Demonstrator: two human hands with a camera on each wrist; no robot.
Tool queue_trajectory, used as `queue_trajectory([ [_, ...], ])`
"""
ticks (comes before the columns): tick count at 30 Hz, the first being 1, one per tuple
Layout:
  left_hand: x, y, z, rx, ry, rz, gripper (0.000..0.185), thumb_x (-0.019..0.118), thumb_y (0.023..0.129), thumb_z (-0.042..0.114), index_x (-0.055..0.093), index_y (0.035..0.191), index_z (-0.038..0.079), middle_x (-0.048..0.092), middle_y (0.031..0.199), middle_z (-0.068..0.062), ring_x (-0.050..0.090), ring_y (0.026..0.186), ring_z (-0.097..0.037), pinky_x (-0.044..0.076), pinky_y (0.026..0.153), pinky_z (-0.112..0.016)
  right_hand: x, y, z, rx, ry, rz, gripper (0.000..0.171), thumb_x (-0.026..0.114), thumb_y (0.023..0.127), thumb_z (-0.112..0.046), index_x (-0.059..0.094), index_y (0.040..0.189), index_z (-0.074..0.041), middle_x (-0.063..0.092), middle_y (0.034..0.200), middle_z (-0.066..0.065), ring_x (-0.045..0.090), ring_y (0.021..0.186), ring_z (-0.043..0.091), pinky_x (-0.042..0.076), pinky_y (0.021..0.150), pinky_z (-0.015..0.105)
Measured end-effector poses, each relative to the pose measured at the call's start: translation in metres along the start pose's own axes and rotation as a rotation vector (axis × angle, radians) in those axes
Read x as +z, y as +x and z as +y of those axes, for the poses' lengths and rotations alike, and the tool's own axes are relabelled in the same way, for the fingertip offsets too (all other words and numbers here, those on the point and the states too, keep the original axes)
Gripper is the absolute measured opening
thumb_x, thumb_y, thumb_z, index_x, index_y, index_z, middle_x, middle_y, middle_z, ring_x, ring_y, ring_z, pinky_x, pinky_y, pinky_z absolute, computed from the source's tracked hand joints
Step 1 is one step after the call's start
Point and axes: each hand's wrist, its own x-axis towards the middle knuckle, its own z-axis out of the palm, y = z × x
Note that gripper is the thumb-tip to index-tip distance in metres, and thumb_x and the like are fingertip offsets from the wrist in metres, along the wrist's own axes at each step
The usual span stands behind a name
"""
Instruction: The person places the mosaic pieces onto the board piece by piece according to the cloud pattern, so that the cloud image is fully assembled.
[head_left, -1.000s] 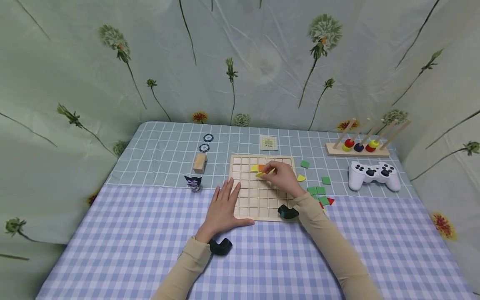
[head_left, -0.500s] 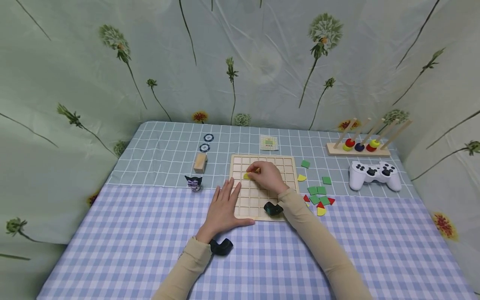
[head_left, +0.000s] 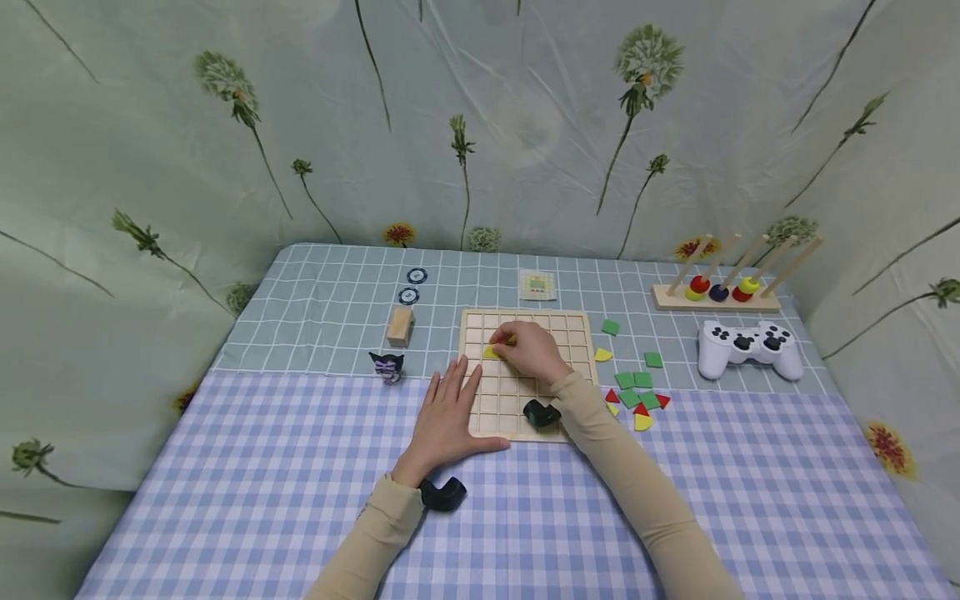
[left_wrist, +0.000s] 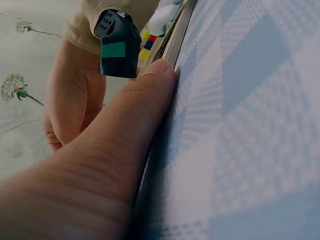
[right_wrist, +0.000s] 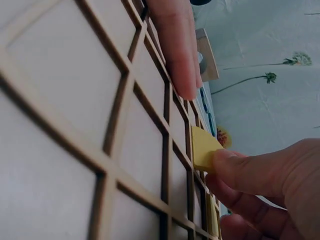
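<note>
Grid board (head_left: 525,379): left hand (head_left: 448,412) lies flat over its near-left edge, right hand (head_left: 529,350) and forearm cross it from near-right, so that corner is blocked. Far row and far-right cells are open. Right of board: loose tiles (head_left: 637,392) scattered, then white controller (head_left: 746,346) and ring stacker (head_left: 716,296). Left: wooden block (head_left: 401,325) and small figure (head_left: 387,365), gap between them and board. Near checked cloth (head_left: 225,500) is open.

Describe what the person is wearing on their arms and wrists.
Both arms wear long beige sleeves reaching the wrists. The left hand and right hand are bare. Each wrist carries a small black camera unit; the right one shows a green patch.
</note>
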Motion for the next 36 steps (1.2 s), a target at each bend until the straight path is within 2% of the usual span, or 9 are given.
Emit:
queue_trajectory([
  [12, 0.001, 0.0, 0.001, 0.011, -0.008, 0.017, 0.12, 0.059, 0.065, 0.081, 0.02, 0.152, 0.008, 0.01, 0.156, -0.017, 0.006, 0.143, -0.03, 0.001, 0.114, -0.045, 0.001, 0.002, 0.005, -0.042, -0.081, -0.016, 0.011, 0.069, 0.087, -0.016, 0.077, 0.095, -0.014, 0.056, 0.081, 0.0, 0.051, 0.073, 0.014, 0.043, 0.061, 0.03],
  [21, 0.001, 0.001, 0.003, 0.002, -0.017, -0.008, 0.12, 0.06, 0.066, 0.08, 0.017, 0.153, 0.01, 0.009, 0.157, -0.016, 0.004, 0.143, -0.029, 0.0, 0.114, -0.044, -0.002, -0.007, 0.015, -0.016, -0.013, 0.037, 0.011, 0.071, 0.086, -0.019, 0.074, 0.093, -0.011, 0.054, 0.078, 0.0, 0.049, 0.069, 0.016, 0.041, 0.061, 0.032],
  [27, 0.0, 0.001, 0.003, -0.01, 0.004, -0.022, 0.121, 0.06, 0.065, 0.08, 0.015, 0.153, 0.01, 0.007, 0.157, -0.015, 0.003, 0.143, -0.029, -0.001, 0.114, -0.043, -0.021, -0.025, 0.03, 0.021, 0.07, 0.103, 0.013, 0.071, 0.086, -0.019, 0.073, 0.094, -0.008, 0.057, 0.078, 0.001, 0.05, 0.07, 0.018, 0.041, 0.062, 0.032],
  [36, -0.001, 0.001, 0.001, -0.01, 0.015, -0.017, 0.121, 0.06, 0.065, 0.08, 0.017, 0.153, 0.009, 0.009, 0.157, -0.015, 0.004, 0.143, -0.029, 0.0, 0.114, -0.043, -0.06, -0.051, 0.066, 0.067, 0.05, 0.209, 0.016, 0.069, 0.088, -0.017, 0.072, 0.095, -0.003, 0.059, 0.078, 0.005, 0.049, 0.065, 0.02, 0.038, 0.057, 0.032],
])
